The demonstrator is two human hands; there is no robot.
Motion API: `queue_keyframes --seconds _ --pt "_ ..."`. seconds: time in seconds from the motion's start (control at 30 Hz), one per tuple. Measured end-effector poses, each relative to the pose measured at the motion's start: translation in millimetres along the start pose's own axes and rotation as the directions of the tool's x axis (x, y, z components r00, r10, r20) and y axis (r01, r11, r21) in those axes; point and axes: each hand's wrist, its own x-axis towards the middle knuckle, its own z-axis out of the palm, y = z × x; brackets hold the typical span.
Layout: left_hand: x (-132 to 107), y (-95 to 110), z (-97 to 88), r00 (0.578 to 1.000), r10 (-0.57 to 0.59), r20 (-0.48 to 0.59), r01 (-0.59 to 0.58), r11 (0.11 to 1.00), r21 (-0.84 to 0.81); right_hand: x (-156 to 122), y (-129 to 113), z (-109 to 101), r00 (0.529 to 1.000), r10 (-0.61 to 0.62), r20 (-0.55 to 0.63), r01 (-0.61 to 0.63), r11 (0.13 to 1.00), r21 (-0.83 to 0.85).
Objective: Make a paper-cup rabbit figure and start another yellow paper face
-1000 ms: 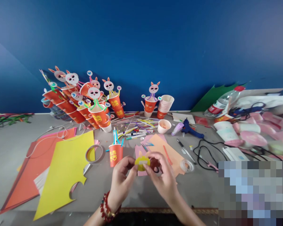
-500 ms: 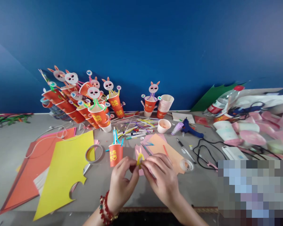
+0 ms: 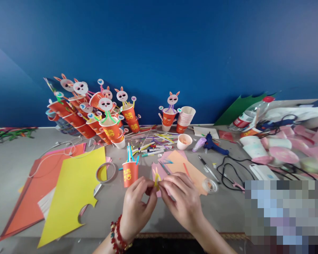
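Both my hands meet over the near middle of the grey table. My left hand, with a red bead bracelet at the wrist, pinches a small yellow paper cutout with two ear-like tips. My right hand pinches the same cutout from the right, fingers curled close together. The cutout stands edge-on between the fingertips, mostly hidden. Just left of my hands stands a red paper cup with blue straws in it. Pink and orange paper sheets lie under and behind my hands.
A yellow sheet over orange sheets and a tape roll lie at the left. Several red rabbit cups stand at the back, with markers and straws. A blue glue gun, black cable, pen and clear tape lie right.
The yellow cutout turned from flat and facing me to edge-on between the fingertips. Both hands closed tighter together around it and the right hand shifted slightly left.
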Motion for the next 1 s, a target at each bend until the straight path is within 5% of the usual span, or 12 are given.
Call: queue_keyframes --seconds 1.0 --pt "2.5 4.5 -0.9 0.999 -0.045 0.015 0.046 0.996 -0.081 -2.8 1.5 -0.6 1.000 0.009 -0.020 -0.008 1.000 0.023"
